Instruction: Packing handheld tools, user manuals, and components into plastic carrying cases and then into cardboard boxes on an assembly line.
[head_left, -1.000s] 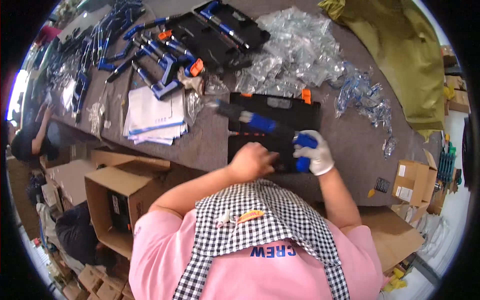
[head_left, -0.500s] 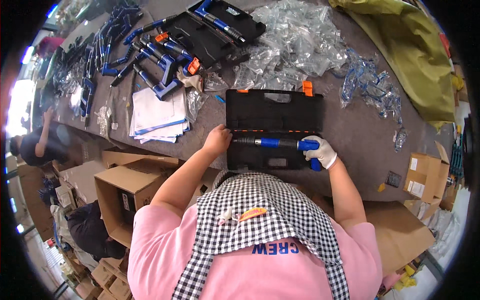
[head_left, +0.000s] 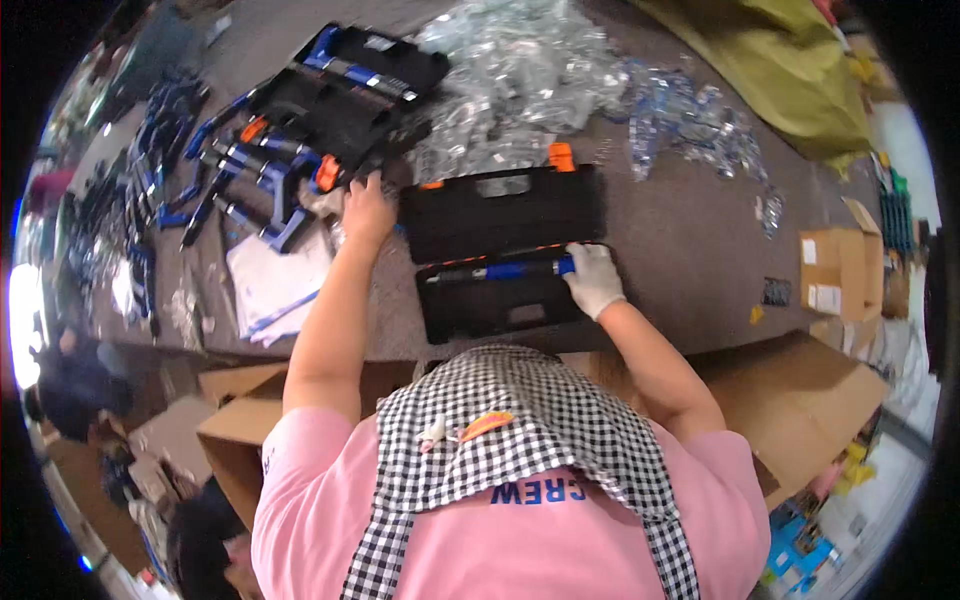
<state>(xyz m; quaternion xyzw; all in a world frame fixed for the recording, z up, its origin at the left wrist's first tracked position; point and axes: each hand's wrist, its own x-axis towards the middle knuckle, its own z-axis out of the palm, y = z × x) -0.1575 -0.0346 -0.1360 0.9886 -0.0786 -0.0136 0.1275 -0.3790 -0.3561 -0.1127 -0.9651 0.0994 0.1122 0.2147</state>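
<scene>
An opened black plastic case point(head_left: 500, 215) with orange latches lies in front of me. In its near half rests a long blue and black tool point(head_left: 505, 270) with a slim dark end toward the left. My right hand point(head_left: 595, 280), in a white glove, is closed on the tool's handle end and hides most of it. My bare left hand point(head_left: 370, 210) reaches out beyond the case's left side, fingers extended and apart. Its fingertips are nearest the corner of a second open black case point(head_left: 335, 115), which holds a similar tool point(head_left: 365, 75). Whether they touch anything there is unclear.
Several blue and black pistol-handled tools point(head_left: 255, 180) are heaped at the left, beside white paper sheets point(head_left: 275, 280). Clear plastic bags point(head_left: 530, 70) pile up at the back, with blue-tinted bags point(head_left: 690, 120) to their right. Cardboard boxes point(head_left: 835, 270) stand at the table's right edge.
My left hand has left the near case's left edge and moved forward toward the second case. My right hand stays at the tool's handle, now covering more of it. The whole view has shifted.
</scene>
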